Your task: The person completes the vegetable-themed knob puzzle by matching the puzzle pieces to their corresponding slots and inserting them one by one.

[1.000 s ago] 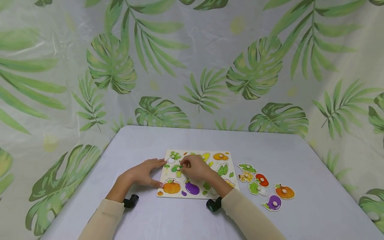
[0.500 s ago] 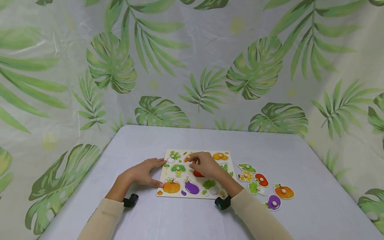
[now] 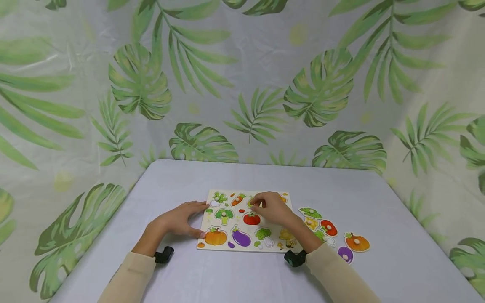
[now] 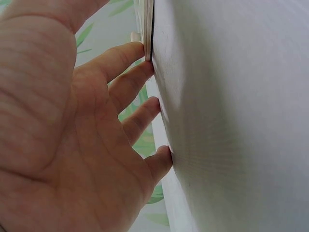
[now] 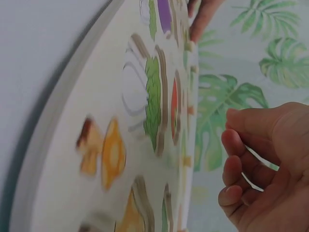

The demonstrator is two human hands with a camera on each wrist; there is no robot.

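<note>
A cream vegetable puzzle board [image 3: 277, 245] lies on the white table. Fingers spread, my left hand [image 3: 183, 219] rests at the board's left edge; the left wrist view shows its fingertips by the edge [image 4: 148, 29]. Over the upper middle of the board hovers my right hand [image 3: 274, 208], its fingers loosely bent and thumb near the index finger. Nothing shows between those fingers in the right wrist view [image 5: 260, 154]. Knobbed broccoli [image 3: 224, 215], carrot [image 3: 238, 199] and turnip [image 3: 217, 199] pieces sit in the board. Printed tomato [image 3: 251, 219], pumpkin [image 3: 216, 237] and eggplant [image 3: 241, 238] shapes carry no knobs.
Right of the board lie several loose knobbed pieces: a tomato [image 3: 329, 228], a pumpkin [image 3: 357, 242], an eggplant [image 3: 345, 253], a bok choy partly behind my right forearm, and others. A leaf-patterned curtain [image 3: 242, 84] hangs behind the table.
My right hand has moved rightward across the board, from above the broccoli past the carrot, uncovering the carrot and tomato shapes. The left hand keeps its place at the board's edge.
</note>
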